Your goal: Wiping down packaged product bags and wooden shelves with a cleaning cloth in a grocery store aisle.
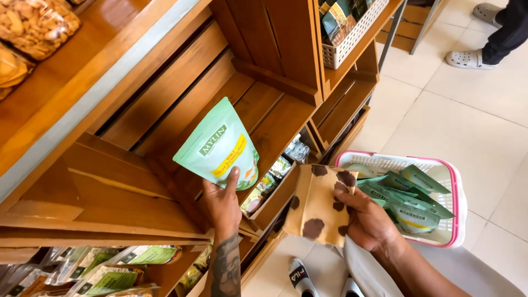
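Note:
My left hand (pixel 222 204) grips a light green stand-up pouch (pixel 217 144) by its lower edge, holding it up inside an open wooden shelf compartment (pixel 165 93). My right hand (pixel 367 220) holds a tan cloth with brown spots (pixel 318 204), hanging in front of the shelf's lower edge. Just right of that hand, a white basket with a pink rim (pixel 454 192) rests on the floor, filled with several green pouches (pixel 410 195) of the same kind.
More packaged goods lie on the lower shelves (pixel 110 272) and in a white crate (pixel 352 38) on the upper shelf. Bags of snacks (pixel 33 27) sit on top at left. Another person's feet in grey clogs (pixel 467 58) stand on the tiled floor at upper right.

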